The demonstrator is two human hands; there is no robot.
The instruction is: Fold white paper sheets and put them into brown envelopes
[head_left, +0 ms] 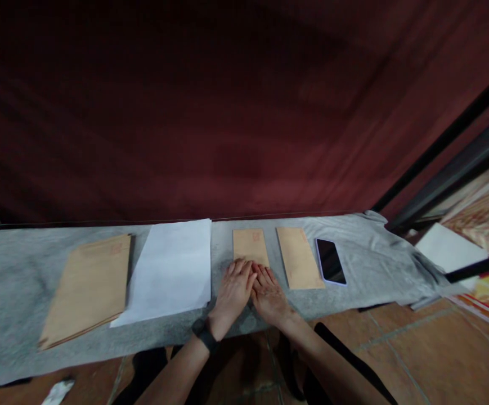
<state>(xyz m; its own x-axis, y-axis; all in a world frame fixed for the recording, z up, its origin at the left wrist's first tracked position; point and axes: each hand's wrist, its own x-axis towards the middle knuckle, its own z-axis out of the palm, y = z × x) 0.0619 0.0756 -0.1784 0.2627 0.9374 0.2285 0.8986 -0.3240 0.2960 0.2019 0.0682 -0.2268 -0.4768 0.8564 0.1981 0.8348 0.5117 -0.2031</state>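
Observation:
A brown paper envelope [249, 241] lies flat on the grey cloth in front of me, its lower part hidden under my hands. My left hand [232, 288], with a dark watch on the wrist, rests flat on it with fingers stretched out. Beside it, touching at the fingertips, my right hand [268, 293] also lies palm down on the envelope, fingers extended. To the right is another brown envelope [300, 259], lying at a slight slant. On the left are a stack of white paper sheets [172, 270] and a stack of larger brown envelopes [90, 284].
A phone [331, 262] with a pale purple case lies right of the envelopes. The grey cloth [375, 270] covers a narrow surface against a dark red curtain [227, 112]. Dark metal bars [451, 135] stand at the right. Brown tiles [430, 349] show below the front edge.

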